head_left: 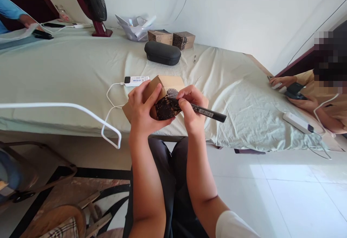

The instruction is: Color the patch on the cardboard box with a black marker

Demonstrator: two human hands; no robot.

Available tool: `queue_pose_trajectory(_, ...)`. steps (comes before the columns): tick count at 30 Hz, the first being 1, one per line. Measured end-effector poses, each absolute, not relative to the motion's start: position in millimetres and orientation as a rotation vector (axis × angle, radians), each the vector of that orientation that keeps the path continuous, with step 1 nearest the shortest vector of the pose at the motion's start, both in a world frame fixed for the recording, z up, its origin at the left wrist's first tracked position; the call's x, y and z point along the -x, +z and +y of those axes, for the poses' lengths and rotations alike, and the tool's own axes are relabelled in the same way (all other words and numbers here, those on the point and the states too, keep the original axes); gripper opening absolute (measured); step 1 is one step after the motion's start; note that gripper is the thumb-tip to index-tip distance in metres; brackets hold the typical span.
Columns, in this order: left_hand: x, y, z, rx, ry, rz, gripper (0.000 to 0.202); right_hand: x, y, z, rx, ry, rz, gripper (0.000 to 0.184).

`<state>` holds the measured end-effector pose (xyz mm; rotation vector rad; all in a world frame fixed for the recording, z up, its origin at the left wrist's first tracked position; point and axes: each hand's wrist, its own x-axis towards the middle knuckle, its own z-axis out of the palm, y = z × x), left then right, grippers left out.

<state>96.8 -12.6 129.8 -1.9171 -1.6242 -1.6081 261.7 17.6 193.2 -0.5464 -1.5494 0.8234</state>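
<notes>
A small brown cardboard box (170, 81) is tilted above the near edge of the cloth-covered table. My left hand (145, 109) wraps around its left side, thumb under the front face. That face carries a dark, black-inked pattern (165, 108). Pinched in my right hand (193, 108) is a black pen (208, 113), its rear end pointing right and its front end at the dark patch. The exact tip is hidden by my fingers. Just behind the box lies a white power bank (136, 81) with a white cable.
Behind stand a black zip case (162, 53), two patterned cardboard boxes (159, 35) (183, 40), a plastic basket (135, 32) and a fan (93, 3). A white cable (67, 105) crosses at left. Other people's hands (300, 97) work at right, and a sleeve (11, 8) shows far left.
</notes>
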Motion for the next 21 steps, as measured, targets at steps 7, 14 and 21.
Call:
queue_pose_trajectory(7, -95, 130, -14, 1.976, -1.591, -1.585, 0.102, -262, 195, 17, 0.529, 0.801, -1.556, 0.012)
queue_pose_trajectory(14, -95, 132, -15, 1.972, -1.557, -1.586, 0.109, -272, 193, 18, 0.557, 0.836, -1.437, 0.019)
queue_pose_trajectory(21, -91, 128, -14, 1.951, -1.569, -1.608, 0.115, -277, 196, 26, 0.564, 0.813, -1.102, 0.02)
